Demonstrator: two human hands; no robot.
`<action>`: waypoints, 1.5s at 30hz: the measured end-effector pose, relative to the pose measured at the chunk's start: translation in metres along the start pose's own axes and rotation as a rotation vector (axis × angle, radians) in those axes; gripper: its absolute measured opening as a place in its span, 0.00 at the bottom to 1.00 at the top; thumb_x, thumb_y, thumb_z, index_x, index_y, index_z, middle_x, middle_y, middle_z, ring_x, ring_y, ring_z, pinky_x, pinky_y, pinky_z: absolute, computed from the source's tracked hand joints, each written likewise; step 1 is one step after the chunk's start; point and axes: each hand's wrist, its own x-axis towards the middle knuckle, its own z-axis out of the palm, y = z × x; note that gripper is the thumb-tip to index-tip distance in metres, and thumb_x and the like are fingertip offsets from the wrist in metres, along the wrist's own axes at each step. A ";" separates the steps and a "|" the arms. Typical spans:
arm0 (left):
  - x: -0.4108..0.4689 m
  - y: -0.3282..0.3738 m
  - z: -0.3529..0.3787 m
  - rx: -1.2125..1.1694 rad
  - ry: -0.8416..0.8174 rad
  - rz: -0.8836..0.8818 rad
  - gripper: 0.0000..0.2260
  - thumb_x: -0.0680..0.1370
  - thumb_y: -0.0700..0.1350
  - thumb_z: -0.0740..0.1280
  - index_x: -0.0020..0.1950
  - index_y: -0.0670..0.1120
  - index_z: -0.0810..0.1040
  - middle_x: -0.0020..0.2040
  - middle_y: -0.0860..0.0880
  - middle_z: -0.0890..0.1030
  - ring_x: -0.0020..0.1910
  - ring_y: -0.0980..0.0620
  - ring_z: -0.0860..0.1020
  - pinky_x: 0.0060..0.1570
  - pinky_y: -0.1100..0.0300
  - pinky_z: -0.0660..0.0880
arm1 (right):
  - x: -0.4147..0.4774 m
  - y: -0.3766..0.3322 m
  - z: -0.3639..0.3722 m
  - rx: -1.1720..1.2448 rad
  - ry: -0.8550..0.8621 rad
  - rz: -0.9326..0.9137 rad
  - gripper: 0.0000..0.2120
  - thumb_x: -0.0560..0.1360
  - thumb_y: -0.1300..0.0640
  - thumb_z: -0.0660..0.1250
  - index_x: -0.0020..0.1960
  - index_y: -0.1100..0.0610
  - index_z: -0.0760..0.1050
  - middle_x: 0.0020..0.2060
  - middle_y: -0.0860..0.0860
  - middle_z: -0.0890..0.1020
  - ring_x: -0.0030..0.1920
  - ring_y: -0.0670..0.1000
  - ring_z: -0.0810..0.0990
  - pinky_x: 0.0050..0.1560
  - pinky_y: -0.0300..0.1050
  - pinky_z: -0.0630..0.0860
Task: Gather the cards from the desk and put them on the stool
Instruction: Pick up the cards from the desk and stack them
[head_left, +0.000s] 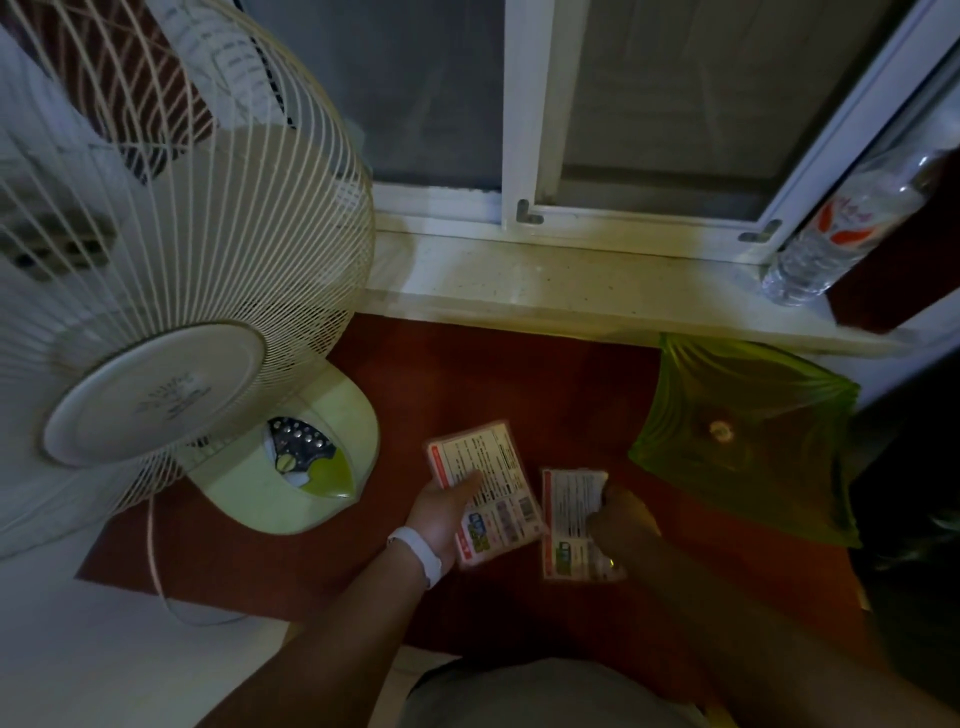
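Two printed cards with red borders show over a dark red desk (519, 374). My left hand (441, 514) grips the left card (493, 478) from below, thumb on its face, and wears a white wristband. My right hand (621, 519) pinches the right card (569, 514) at its right edge; whether this card rests on the desk or is lifted I cannot tell. A green plastic stool (748, 436) stands to the right of the desk, its seat bare.
A large white table fan (171, 249) with a green base (311, 467) fills the left of the desk; its cord (156, 561) trails off the edge. A window sill (571, 280) runs behind, with a water bottle (852, 228) at its right end.
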 end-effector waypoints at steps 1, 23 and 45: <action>0.000 0.000 -0.002 -0.006 0.005 0.000 0.08 0.79 0.42 0.65 0.58 0.45 0.79 0.54 0.40 0.84 0.52 0.40 0.83 0.50 0.43 0.79 | 0.000 -0.003 -0.002 0.001 -0.010 -0.023 0.08 0.73 0.63 0.63 0.51 0.56 0.76 0.50 0.55 0.83 0.46 0.54 0.81 0.44 0.52 0.82; -0.008 0.016 -0.006 -0.263 -0.180 -0.052 0.37 0.72 0.73 0.52 0.65 0.48 0.78 0.62 0.38 0.80 0.62 0.35 0.77 0.61 0.34 0.71 | -0.092 -0.117 -0.008 0.068 0.091 -0.421 0.02 0.76 0.59 0.63 0.46 0.53 0.71 0.38 0.45 0.77 0.34 0.43 0.78 0.28 0.36 0.70; -0.026 0.060 0.052 0.117 -0.409 0.043 0.13 0.81 0.44 0.61 0.63 0.45 0.77 0.57 0.38 0.83 0.51 0.41 0.82 0.47 0.47 0.79 | -0.113 -0.070 -0.032 -0.569 0.477 -0.795 0.23 0.77 0.47 0.59 0.69 0.55 0.67 0.73 0.56 0.64 0.73 0.57 0.59 0.71 0.55 0.60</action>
